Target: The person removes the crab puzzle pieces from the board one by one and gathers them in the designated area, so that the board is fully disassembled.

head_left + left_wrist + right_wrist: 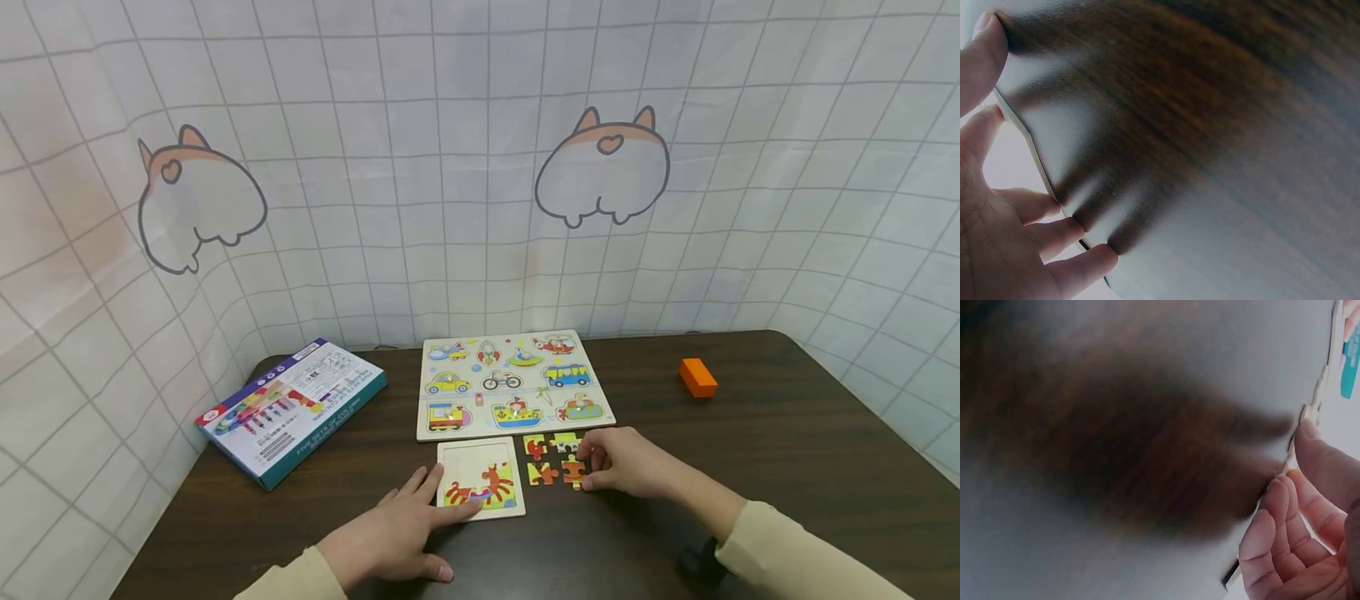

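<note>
A small square wooden puzzle board (517,505) lies near the middle of the table, its lower part filled with pieces of a red horse picture. My left hand (397,525) rests on its left edge and lower side with spread fingers; the left wrist view shows the same hand (1010,231) from below. Right of the board lie several loose jigsaw pieces, among them a red-and-yellow piece (543,474). The thumb and fingers of my right hand (626,462) pinch the lower right jigsaw piece (573,471) at table level. That hand (1304,531) partly hides the upper right piece (564,442).
Behind the small board lies a larger vehicle peg puzzle (480,400). A boxed toy set (292,408) is at the left, an orange block (698,377) at the right. A dark object (701,562) sits beneath the right forearm. Gridded cloth (480,167) hangs behind the table.
</note>
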A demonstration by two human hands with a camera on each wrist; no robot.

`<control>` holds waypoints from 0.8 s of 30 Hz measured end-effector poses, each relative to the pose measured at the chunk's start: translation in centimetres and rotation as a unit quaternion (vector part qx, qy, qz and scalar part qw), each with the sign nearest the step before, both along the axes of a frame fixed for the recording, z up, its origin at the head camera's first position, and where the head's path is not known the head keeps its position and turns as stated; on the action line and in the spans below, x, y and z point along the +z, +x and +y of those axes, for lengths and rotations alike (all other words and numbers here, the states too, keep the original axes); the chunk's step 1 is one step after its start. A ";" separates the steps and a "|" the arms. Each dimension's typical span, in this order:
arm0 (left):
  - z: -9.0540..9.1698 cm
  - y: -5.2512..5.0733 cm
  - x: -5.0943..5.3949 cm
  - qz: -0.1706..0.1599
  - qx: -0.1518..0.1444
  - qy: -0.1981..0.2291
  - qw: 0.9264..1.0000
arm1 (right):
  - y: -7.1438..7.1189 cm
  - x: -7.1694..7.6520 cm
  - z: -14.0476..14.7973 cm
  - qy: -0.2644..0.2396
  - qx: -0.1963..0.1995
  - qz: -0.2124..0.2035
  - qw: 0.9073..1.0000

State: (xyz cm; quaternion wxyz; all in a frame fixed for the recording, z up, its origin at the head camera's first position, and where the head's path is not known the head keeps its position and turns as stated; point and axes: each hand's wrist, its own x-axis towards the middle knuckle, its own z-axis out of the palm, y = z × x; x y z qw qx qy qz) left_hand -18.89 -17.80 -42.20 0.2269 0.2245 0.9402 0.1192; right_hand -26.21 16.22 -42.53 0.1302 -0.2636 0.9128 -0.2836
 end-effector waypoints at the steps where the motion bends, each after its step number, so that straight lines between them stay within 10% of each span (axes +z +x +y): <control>1: 0.0 0.0 -0.1 -0.001 0.000 0.000 1.000 | 0.0 0.0 -0.1 0.002 0.002 0.002 1.000; 24: -0.1 -0.3 -0.2 -0.003 -0.002 0.000 1.000 | -0.1 -0.2 -0.6 0.017 -0.017 0.006 1.000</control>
